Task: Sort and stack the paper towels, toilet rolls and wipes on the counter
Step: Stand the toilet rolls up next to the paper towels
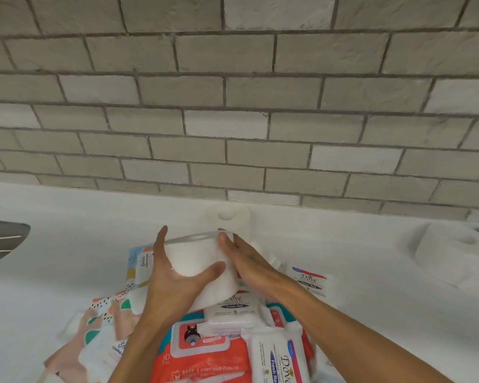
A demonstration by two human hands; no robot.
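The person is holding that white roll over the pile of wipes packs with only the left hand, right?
Not quite: both hands are on it. In the head view the left hand grips the white roll and the right hand presses against its other side, over the pile of wipes packs.

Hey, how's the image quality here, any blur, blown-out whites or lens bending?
Head view: grout lines of the brick wall bow from the wide lens; the white rolls at right nearly vanish into the bright counter; the held toilet roll looks soft-edged.

Left hand [174,275] grips the toilet roll [194,255]; right hand [246,261] presses it flat-fingered.
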